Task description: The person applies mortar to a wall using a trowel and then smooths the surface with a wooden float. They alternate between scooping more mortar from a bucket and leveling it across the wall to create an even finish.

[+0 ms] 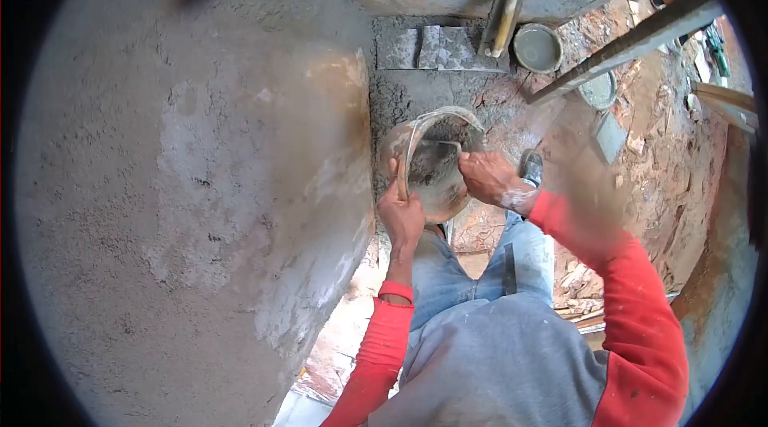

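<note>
A round, mortar-crusted bucket [398, 140] is tipped so that its mouth faces up toward me, beside the grey plastered wall [208, 187]. My left hand [402, 215] grips its near left rim, thumb over the edge. Closed around the handle of a trowel [436, 153], my right hand [490, 177] is at the bucket's right side. The trowel's thin metal neck shows inside the mouth, while its blade is partly lost against the grey mortar. My right fingers cover the handle.
Behind the bucket, a mortar-smeared board [508, 3] leans near flat grey slabs [440, 48]. A basin of grey liquid [538, 48] stands beside them, with another basin [598, 89] farther right. A slanting wooden post [624, 51] crosses the upper right. Rubble covers the ground.
</note>
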A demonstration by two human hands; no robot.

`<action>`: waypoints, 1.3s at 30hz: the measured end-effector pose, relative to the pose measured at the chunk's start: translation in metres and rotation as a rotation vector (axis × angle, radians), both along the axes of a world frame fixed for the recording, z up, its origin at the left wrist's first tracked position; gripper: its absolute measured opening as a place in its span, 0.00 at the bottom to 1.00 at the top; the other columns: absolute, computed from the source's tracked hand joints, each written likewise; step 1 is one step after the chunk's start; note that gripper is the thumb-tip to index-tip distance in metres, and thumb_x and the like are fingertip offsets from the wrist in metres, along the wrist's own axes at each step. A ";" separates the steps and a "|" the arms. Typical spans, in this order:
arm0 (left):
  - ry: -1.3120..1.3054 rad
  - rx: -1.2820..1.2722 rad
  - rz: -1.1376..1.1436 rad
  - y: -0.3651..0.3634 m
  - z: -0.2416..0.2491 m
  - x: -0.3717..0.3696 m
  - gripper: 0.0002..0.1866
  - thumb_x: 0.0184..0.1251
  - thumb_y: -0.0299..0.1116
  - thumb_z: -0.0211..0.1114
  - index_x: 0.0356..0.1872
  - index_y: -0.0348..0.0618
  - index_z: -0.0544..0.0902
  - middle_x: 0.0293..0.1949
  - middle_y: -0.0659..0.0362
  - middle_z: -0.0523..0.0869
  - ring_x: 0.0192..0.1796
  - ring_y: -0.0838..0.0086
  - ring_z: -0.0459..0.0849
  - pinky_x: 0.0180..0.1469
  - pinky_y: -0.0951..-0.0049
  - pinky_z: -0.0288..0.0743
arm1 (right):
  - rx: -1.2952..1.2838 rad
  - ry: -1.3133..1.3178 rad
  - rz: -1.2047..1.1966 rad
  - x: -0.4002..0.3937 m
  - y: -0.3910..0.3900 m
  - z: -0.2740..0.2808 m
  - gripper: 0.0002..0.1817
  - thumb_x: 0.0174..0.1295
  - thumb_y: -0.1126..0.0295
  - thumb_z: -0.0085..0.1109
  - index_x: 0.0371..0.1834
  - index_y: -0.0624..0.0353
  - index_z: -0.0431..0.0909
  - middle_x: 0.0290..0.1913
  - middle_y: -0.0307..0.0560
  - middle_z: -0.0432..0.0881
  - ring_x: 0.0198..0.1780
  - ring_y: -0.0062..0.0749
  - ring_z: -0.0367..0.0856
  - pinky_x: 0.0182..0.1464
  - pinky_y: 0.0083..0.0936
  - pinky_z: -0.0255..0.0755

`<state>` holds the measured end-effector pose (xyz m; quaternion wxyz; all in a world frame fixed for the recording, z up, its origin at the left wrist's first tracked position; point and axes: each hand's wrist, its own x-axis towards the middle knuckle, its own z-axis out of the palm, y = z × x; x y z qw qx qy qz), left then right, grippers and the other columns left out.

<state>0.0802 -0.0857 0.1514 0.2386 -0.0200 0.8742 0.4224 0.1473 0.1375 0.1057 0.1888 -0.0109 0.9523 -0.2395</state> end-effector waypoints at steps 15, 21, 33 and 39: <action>-0.201 0.256 0.236 0.054 -0.027 0.068 0.16 0.61 0.17 0.65 0.51 0.32 0.87 0.40 0.62 0.89 0.39 0.79 0.83 0.46 0.73 0.79 | -0.725 -0.267 -0.484 0.114 0.044 0.009 0.26 0.69 0.55 0.58 0.53 0.70 0.86 0.41 0.74 0.89 0.47 0.71 0.89 0.53 0.56 0.80; -0.281 0.478 0.429 0.053 -0.097 0.075 0.26 0.59 0.14 0.65 0.62 0.33 0.85 0.52 0.58 0.91 0.51 0.75 0.88 0.58 0.72 0.81 | -0.847 -0.501 -0.601 0.103 0.056 -0.003 0.25 0.68 0.55 0.60 0.51 0.69 0.87 0.44 0.80 0.87 0.51 0.70 0.89 0.55 0.58 0.78; -0.101 -0.075 0.136 0.033 -0.139 0.028 0.06 0.62 0.18 0.62 0.39 0.36 0.84 0.29 0.67 0.79 0.31 0.82 0.72 0.34 0.74 0.67 | -0.191 -0.170 -0.126 0.035 0.046 -0.159 0.15 0.69 0.61 0.63 0.47 0.64 0.82 0.39 0.59 0.90 0.38 0.59 0.92 0.41 0.54 0.85; -0.139 0.048 0.222 0.025 -0.152 0.015 0.12 0.62 0.16 0.63 0.46 0.33 0.86 0.37 0.63 0.86 0.38 0.79 0.80 0.45 0.75 0.76 | -0.804 -0.668 -0.236 0.057 0.005 -0.197 0.22 0.72 0.55 0.60 0.52 0.65 0.86 0.32 0.51 0.88 0.33 0.44 0.89 0.35 0.43 0.84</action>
